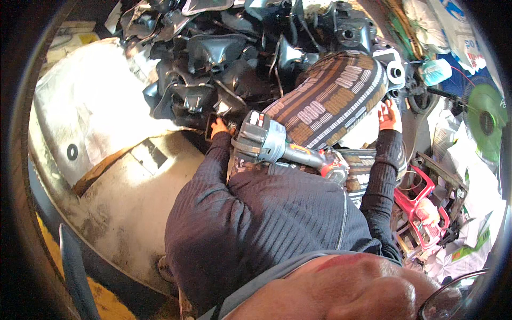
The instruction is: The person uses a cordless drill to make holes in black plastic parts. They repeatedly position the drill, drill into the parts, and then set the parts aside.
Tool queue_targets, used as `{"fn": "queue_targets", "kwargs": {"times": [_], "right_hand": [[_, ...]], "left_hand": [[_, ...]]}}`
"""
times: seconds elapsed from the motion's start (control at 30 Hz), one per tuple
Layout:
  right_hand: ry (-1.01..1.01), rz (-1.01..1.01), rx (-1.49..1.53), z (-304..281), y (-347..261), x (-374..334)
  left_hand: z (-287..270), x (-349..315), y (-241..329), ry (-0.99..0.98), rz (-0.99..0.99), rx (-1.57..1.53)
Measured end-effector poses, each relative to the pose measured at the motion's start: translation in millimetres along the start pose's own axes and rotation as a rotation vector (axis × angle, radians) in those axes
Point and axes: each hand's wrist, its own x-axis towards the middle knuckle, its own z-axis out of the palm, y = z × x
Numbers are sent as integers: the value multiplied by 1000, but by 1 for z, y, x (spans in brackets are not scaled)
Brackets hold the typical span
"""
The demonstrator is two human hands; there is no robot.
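Note:
Black moulded plastic parts (216,49) with flared, funnel-like shapes lie in a heap before me. My left hand (219,127) is closed at the near edge of the heap, on a dark plastic part (210,126) mostly hidden by the fingers. Farther right, my right hand (390,116) has its fingers partly curled, just below a white and black part with a round opening (395,72). What those fingers hold, if anything, is too small to make out. Across my lap rests a grey and black cordless power tool (272,143) with a red end.
Brown patterned fabric (330,96) covers my legs. A large pale, worn sheet (90,96) spreads on the left. To the right are a green disc-shaped reel (484,114), a red plastic frame (421,200), a clear bluish container (436,72) and crumpled papers (472,234).

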Motion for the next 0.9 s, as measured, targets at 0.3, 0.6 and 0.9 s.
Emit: {"fn": "queue_targets", "kwargs": {"times": [0.3,0.6,0.9], "right_hand": [[-231,-197,86,87,-61,-54],[-527,-194,378,160,-76,-102],[-858,169,289,258,-22,-116]], "left_hand": [[1,0,-5,-5,64,46],[4,5,-11,107,106,-51],[19,17,-32,187,265,-113]]}}
